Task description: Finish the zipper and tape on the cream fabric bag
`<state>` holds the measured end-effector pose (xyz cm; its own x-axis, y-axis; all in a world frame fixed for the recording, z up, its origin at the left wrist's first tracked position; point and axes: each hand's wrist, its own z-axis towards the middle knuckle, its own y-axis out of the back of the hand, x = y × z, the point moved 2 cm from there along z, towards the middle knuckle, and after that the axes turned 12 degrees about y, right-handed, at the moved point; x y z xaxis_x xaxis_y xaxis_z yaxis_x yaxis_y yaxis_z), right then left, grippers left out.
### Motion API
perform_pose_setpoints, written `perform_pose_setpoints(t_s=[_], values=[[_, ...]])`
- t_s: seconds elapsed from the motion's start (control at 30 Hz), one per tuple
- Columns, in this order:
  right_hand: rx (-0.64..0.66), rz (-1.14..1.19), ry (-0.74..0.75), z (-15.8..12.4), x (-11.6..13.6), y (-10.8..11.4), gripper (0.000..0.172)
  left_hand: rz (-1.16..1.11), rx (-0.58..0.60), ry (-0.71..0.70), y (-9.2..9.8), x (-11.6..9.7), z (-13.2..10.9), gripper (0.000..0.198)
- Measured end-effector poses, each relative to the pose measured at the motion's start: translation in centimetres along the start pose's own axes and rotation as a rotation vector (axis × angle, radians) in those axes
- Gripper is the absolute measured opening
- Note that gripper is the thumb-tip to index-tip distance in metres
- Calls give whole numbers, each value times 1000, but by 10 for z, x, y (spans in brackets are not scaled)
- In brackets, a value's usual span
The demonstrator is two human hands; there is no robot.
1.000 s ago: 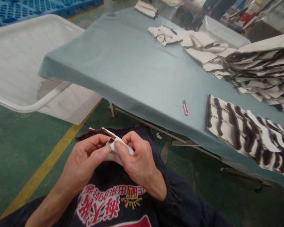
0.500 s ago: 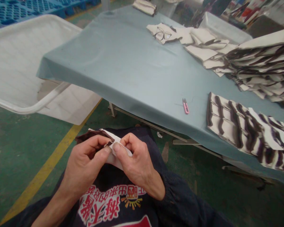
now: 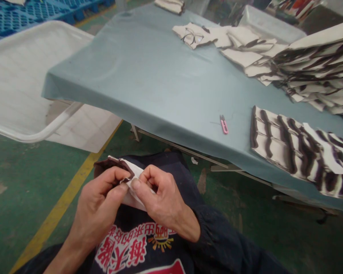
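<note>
Over my lap I hold a folded fabric piece (image 3: 134, 170), white with a dark brown edge. My left hand (image 3: 98, 203) pinches its brown edge between thumb and forefinger. Close beside it, my right hand (image 3: 162, 199) grips the white part, thumb on top. The fingertips of both hands nearly meet at the brown-white border; what lies under them is hidden. On the blue-covered table (image 3: 148, 72) ahead lie pink thread snips (image 3: 223, 125) with a loose thread by them. To their right, similar white and brown fabric pieces (image 3: 291, 146) lie in an overlapping row.
A larger heap of white and brown pieces (image 3: 311, 72) covers the table's right side. Eyeglasses (image 3: 192, 37) rest on a piece farther back. At left stands a white plastic bin (image 3: 31, 87), with blue pallets (image 3: 45, 17) behind. A clear tub (image 3: 270, 28) is beyond the table.
Both hands have shifted slightly, still pinching the same fabric piece. The brown edge now looks more turned at the fingertips. The camera view has moved a little.
</note>
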<state>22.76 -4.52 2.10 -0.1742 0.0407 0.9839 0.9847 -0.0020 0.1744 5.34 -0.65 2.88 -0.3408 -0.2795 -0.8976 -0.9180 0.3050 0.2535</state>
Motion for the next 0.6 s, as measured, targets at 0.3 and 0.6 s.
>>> perform_pose_setpoints(t_s=[0.3,0.6], values=[[-40,37,37,1,-20,-7,34,-218,76,123,-14,12,16,15],[-4,109,18,3,-18,3,35,-128,247,129,-6,8,23,30]])
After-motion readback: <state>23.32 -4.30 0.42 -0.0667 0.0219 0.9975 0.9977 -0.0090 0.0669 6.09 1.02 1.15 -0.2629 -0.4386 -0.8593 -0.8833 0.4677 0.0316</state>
